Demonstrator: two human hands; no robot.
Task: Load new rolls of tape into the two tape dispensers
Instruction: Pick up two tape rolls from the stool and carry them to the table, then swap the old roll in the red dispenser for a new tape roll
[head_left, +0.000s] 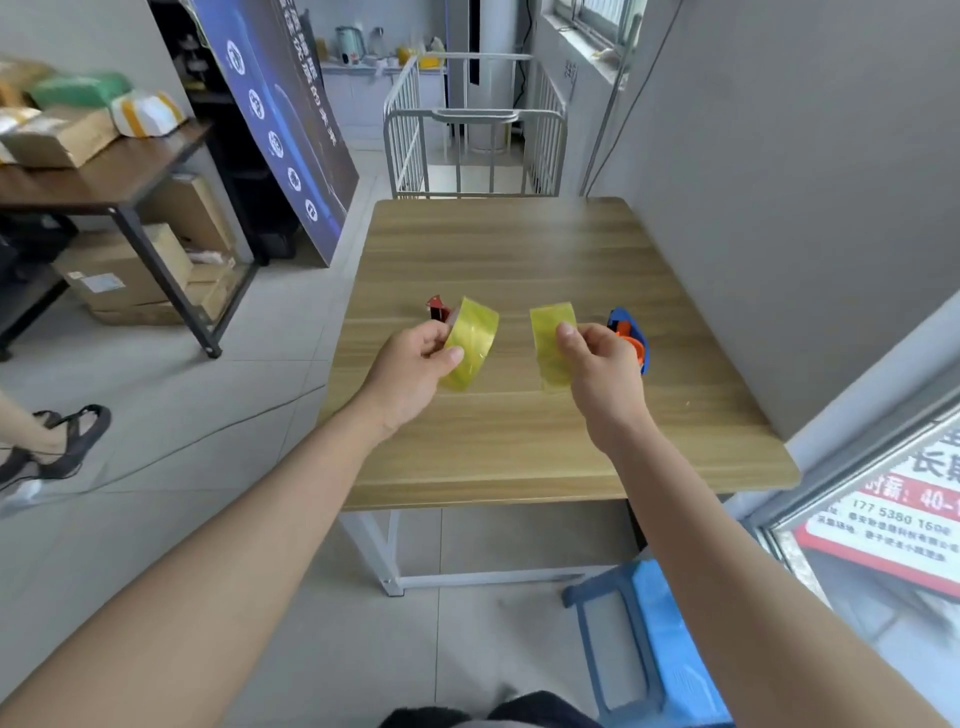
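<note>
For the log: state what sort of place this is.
Probably a small packing or shipping room: stacked cardboard boxes beside a side table with parcels, and tape dispensers on the wooden table.

**Two yellow tape rolls held above their dispensers**

A translucent yellow tape roll (470, 344) sits tilted in the left hand (410, 371), partly hiding a red dispenser (438, 307) on the wooden table (519, 441). A second yellow roll (551, 343), pinched in the right hand (602, 371), hangs just beside a blue-and-orange dispenser (629, 338).
</note>
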